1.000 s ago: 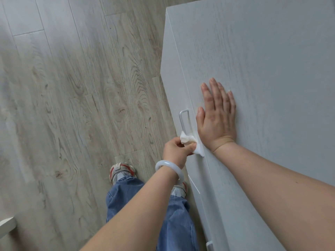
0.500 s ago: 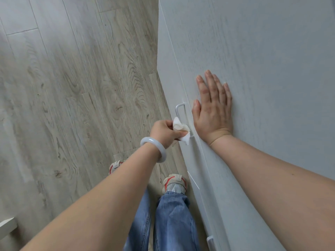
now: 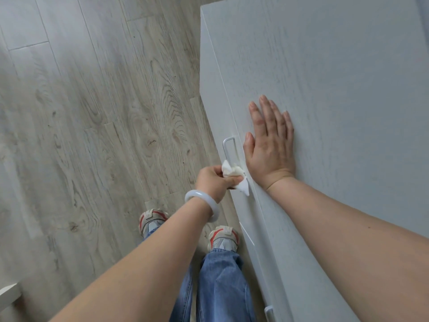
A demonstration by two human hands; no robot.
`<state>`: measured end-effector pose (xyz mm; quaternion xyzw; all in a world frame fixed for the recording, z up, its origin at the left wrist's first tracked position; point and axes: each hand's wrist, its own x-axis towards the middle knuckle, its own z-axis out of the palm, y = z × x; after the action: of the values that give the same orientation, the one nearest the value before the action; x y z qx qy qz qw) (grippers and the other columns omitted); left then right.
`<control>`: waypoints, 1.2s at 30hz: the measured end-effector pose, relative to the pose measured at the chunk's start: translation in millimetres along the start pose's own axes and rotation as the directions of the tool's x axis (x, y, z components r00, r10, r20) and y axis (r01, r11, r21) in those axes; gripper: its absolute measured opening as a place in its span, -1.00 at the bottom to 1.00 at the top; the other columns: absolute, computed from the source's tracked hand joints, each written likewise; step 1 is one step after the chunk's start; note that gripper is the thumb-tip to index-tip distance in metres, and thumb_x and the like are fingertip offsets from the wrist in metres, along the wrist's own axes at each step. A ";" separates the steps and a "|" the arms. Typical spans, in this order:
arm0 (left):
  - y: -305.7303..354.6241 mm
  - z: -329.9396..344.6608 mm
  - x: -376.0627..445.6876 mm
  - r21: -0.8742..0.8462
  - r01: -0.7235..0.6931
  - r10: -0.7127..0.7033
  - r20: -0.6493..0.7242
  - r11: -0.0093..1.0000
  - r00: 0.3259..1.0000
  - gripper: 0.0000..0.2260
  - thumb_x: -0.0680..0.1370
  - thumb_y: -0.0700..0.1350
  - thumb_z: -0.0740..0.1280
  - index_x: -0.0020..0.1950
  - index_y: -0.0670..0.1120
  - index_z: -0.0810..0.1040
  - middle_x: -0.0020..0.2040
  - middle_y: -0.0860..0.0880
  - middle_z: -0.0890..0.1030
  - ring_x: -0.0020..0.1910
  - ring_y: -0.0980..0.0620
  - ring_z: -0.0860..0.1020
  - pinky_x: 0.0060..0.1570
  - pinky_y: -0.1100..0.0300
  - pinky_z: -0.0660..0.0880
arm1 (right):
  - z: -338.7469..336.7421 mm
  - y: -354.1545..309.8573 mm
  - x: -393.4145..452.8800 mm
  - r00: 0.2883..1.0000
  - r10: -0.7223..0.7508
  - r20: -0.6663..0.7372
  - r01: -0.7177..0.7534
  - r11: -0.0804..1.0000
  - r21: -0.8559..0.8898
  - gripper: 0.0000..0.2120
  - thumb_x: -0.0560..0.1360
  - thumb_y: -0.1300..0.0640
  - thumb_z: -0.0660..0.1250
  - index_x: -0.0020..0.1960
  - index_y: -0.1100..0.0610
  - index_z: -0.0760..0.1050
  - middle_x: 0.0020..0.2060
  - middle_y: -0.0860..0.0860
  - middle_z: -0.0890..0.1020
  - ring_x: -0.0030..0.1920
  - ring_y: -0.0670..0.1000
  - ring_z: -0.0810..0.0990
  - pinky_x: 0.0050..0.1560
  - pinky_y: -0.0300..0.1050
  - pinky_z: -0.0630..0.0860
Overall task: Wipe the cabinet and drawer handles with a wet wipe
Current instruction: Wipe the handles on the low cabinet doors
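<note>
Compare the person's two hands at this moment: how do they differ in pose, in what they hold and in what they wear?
The left hand is curled in a grip around a white wet wipe at the near end of the handle; the right hand lies flat and open, holding nothing. The left hand works at the cabinet's front; the right rests on the cabinet top. The left wrist wears a pale bangle; the right wrist is bare. Both are ungloved.

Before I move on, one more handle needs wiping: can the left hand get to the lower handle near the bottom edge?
Probably yes. The left hand with the wet wipe is beside the cabinet front, and nothing blocks the way to the lower handle.
</note>
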<state>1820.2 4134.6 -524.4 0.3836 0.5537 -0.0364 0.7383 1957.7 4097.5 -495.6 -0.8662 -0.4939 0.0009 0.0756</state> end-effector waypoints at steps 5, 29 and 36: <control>42.6 -22.6 12.2 -0.035 -0.094 0.090 -0.098 0.995 0.991 -0.87 0.41 -0.24 0.50 -0.07 -0.16 0.65 -0.12 -0.11 0.71 -0.10 -0.05 0.69 0.13 0.03 0.57 | -0.6 0.2 -0.5 1.000 0.002 0.010 -0.002 1.000 -0.002 -0.44 0.54 0.06 0.06 0.53 0.13 0.19 0.52 0.10 0.21 0.52 0.07 0.16 0.49 0.16 0.07; 75.7 -16.9 30.9 0.498 -0.290 0.357 -0.041 0.817 0.933 -0.91 0.44 -0.26 0.36 -0.10 -0.12 0.62 -0.17 -0.18 0.66 -0.21 -0.16 0.64 -0.22 -0.07 0.61 | -3.2 -1.8 -0.2 1.000 0.015 0.026 -0.015 1.000 -0.005 -0.44 0.53 0.06 0.06 0.52 0.14 0.21 0.52 0.10 0.21 0.51 0.07 0.17 0.50 0.15 0.06; 47.7 -9.6 13.0 -0.220 -0.089 0.056 -0.152 0.971 0.987 -0.92 0.44 -0.21 0.48 -0.11 -0.09 0.64 -0.20 -0.02 0.69 -0.26 0.09 0.66 0.04 0.10 0.58 | -2.5 -1.6 0.1 1.000 0.010 0.017 -0.010 1.000 -0.011 -0.44 0.53 0.06 0.07 0.52 0.14 0.21 0.52 0.10 0.21 0.51 0.07 0.17 0.49 0.15 0.08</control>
<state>1840.5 4178.7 -511.2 0.3185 0.5919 0.0817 0.7359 1956.6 4098.1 -493.0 -0.8690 -0.4902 0.0060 0.0663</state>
